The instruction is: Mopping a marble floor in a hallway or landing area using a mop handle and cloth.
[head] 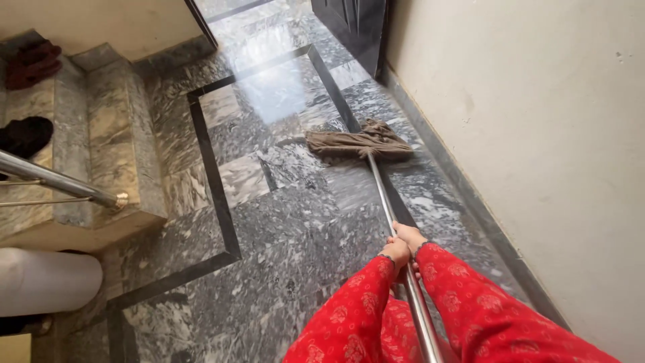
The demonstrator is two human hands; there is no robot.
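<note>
a: where are the hands?
b: both the left hand (396,251) and the right hand (410,236) are wrapped tight around the long shiny metal mop handle (396,232), touching each other, red patterned sleeves (470,302) behind them. the handle runs away from the person to the flat mop head wrapped in a brown-grey cloth (359,144), which lies on the floor at the far right, just beside the cream plaster wall (531,134).
a: what stage, would you say?
b: mid-stroke, i'd judge. the next move calls for steady downward pressure so the cloth stays flat.
a: and the floor?
b: grey veined marble floor with black inlay lines (269,222), glossy and reflecting light further off. a marble stair step (114,134) and a steel handrail (60,180) sit left, a dark door (353,27) far ahead.
</note>
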